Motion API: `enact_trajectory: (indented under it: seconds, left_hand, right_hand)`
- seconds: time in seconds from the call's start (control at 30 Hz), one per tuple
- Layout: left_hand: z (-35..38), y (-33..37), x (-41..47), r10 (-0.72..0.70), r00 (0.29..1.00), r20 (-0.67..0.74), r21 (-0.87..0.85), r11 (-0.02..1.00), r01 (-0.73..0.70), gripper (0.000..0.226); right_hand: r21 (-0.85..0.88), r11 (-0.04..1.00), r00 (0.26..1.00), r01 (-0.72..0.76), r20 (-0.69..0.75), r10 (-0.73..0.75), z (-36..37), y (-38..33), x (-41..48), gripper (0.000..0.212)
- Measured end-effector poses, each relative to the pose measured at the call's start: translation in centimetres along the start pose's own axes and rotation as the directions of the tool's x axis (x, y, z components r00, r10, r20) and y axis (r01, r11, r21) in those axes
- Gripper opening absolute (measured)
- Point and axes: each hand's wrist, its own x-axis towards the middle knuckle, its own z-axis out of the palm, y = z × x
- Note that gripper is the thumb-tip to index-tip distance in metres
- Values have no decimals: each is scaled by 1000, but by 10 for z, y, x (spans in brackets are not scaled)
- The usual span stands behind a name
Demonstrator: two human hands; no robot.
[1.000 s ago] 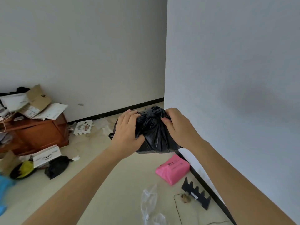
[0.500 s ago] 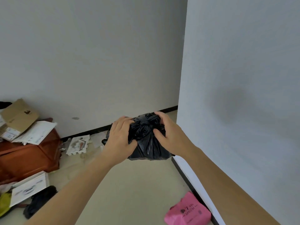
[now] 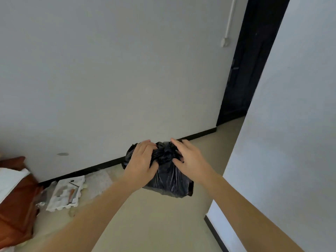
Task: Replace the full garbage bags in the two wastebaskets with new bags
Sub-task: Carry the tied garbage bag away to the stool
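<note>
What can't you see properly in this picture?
- Inside the black garbage bag, head view: the knotted dark plastic hides it.
- Parts of the bag's top and sides: the left hand and right hand cover them.
- The brown furniture: cut off by the left edge.
- Past the doorway: too dark.
- Bits on the white tray: too small and blurred.
</note>
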Motion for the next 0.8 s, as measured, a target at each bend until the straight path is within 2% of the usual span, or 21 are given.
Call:
enact_trajectory:
  seconds: [0.2,0.37,0.5,0.67,0.8]
  left_hand:
    - [70,-58,162,54,994,92,-126,991,-42,33]
    - [163,-106,287,30,986,162,-213,977,6,33]
    - [234,-144,394,64,973,224,-228,974,-12,34]
    - [279,-189,545,137,967,217,-193,977,-95,36]
    - [316,-234,645,149,971,186,-185,976,-114,35]
  right_hand:
    - [-30,985,982,-170,-82,167,-26,102,114,69]
    - [-102,961,966,-257,-42,254,-26,214,209,90]
    - [-126,943,952,-307,-62,301,-33,306,297,90]
    - [-155,927,939,-341,-108,328,-66,392,427,90]
    - [-300,904,952,-305,-128,278,-85,451,519,87]
